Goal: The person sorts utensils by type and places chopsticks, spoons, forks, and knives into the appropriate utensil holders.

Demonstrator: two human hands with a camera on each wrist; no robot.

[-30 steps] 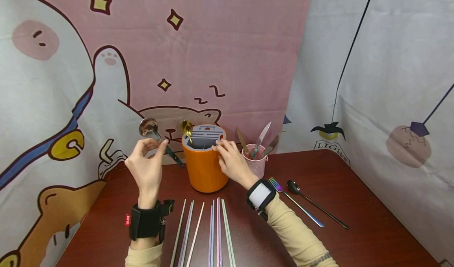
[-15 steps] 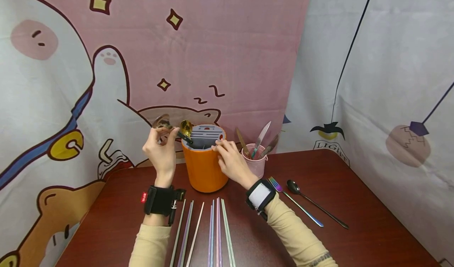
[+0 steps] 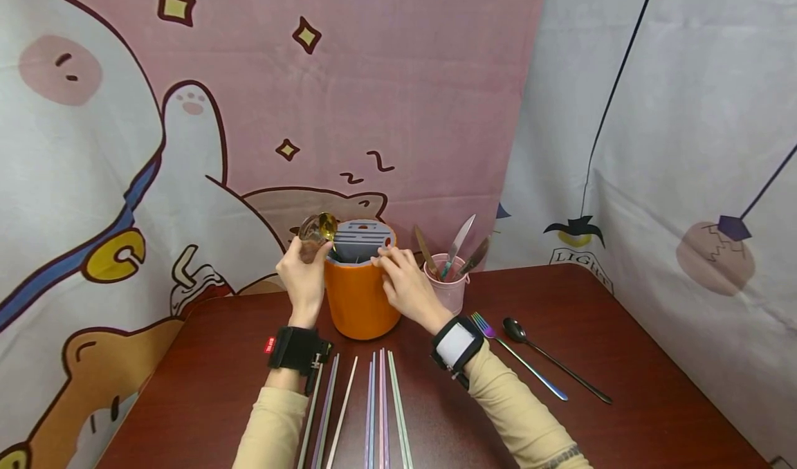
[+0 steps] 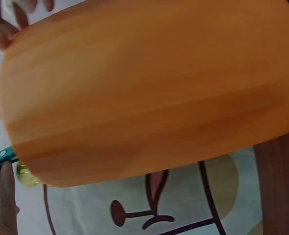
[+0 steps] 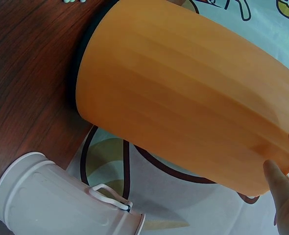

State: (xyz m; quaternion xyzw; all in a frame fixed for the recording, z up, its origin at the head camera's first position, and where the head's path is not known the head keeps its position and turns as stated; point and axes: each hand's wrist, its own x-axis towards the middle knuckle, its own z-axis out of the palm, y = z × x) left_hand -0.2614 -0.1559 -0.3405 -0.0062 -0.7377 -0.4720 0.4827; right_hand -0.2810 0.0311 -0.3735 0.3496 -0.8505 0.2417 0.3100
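At the left of the orange holder [image 3: 362, 303], the left hand [image 3: 303, 275] pinches a silver spoon [image 3: 310, 228] whose handle goes down at the holder's mouth. A gold spoon [image 3: 327, 225] stands in the holder right beside it. In the left wrist view, the fingers [image 4: 6, 191] hold a teal handle [image 4: 3, 155] by the rim of the orange holder [image 4: 134, 93]. The right hand [image 3: 411, 286] touches the holder's right front rim with its fingers; the right wrist view shows fingertips [image 5: 276, 181] against the orange wall [image 5: 183, 93].
A pink bucket [image 3: 450, 292] with several knives stands right of the holder, also seen as a pale bucket [image 5: 61, 196] in the right wrist view. A rainbow fork [image 3: 526, 362] and a dark spoon [image 3: 560, 364] lie at the right. Several chopsticks [image 3: 382, 407] lie in front.
The left hand has moved right with the silver spoon, whose handle went from outside the holder to its mouth. The right hand has stayed at the rim.
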